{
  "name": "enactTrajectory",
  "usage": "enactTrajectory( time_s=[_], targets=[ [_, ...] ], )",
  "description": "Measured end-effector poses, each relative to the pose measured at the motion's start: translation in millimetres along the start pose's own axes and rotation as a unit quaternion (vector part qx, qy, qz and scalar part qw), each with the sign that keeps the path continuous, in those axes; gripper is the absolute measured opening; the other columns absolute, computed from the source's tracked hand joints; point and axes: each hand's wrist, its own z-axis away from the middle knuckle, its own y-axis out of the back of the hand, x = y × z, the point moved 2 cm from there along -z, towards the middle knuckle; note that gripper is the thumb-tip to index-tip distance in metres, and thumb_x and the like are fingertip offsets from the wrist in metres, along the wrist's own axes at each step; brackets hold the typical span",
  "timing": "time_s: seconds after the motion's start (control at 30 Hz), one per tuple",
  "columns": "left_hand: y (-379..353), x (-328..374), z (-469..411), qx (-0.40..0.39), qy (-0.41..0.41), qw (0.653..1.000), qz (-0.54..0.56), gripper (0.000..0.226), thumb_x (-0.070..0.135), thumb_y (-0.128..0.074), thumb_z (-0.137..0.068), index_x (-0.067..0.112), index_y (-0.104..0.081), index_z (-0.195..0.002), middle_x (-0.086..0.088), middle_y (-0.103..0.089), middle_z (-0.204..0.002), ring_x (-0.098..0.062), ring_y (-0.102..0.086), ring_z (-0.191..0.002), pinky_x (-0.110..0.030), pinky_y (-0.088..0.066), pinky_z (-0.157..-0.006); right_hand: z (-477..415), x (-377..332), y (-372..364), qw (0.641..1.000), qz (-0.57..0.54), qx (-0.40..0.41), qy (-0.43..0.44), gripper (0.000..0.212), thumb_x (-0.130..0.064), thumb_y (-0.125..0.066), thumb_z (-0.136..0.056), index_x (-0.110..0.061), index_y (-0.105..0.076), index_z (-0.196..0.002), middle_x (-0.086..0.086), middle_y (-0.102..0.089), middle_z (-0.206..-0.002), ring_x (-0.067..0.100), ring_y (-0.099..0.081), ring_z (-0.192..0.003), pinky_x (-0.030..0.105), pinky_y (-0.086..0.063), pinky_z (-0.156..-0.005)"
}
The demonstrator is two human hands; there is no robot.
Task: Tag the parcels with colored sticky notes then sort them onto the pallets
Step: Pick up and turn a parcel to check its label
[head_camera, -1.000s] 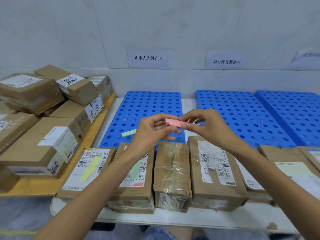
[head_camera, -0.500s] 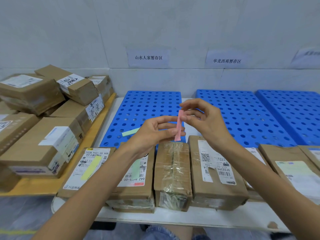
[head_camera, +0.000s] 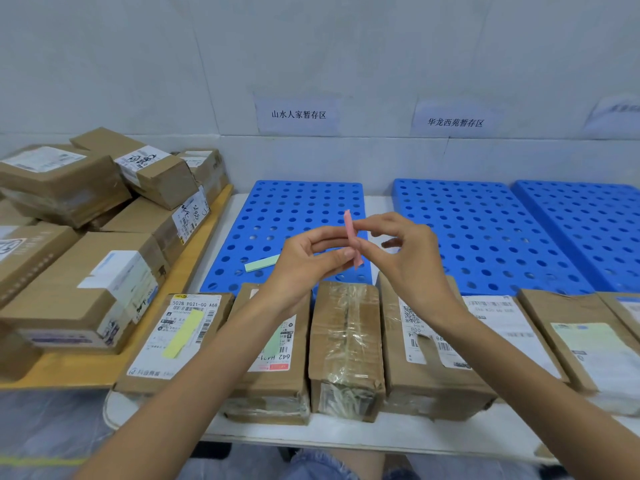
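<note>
Above the desk (head_camera: 346, 436), your left hand (head_camera: 304, 261) and right hand (head_camera: 408, 261) both pinch the pink sticky note (head_camera: 352, 237) upright between curled fingers (head_camera: 377, 221). You're mid-tagging. Next, I judge, press it flat onto the untagged taped parcel (head_camera: 346, 341) directly below.

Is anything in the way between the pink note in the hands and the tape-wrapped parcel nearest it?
Nothing visible. The left hand and right hand pinch the pink note in the air by the tape-wrapped parcel, whose top lies uncovered.
</note>
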Motion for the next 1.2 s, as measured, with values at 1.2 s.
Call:
enactTrajectory(
  time_s=[1.2],
  targets=[
    [16.9, 7.6, 0.9, 0.039, -0.050, 0.995, -0.073, 0.022, 0.004, -0.060, -0.091, 0.010, -0.064, -0.112, -0.005, -0.070, -0.079, -0.011, -0.060, -0.062, -0.021, -0.054, -0.059, -16.1, 6.8, 2.2, 0.990, -0.092, -0.087, -0.057, 0.020, -0.010, -0.070, -0.084, -0.009, -0.055, -0.098, 0.007, -0.065, -0.087, 0.020, -0.066, -0.075, 0.028, -0.054, -0.070]
  ],
)
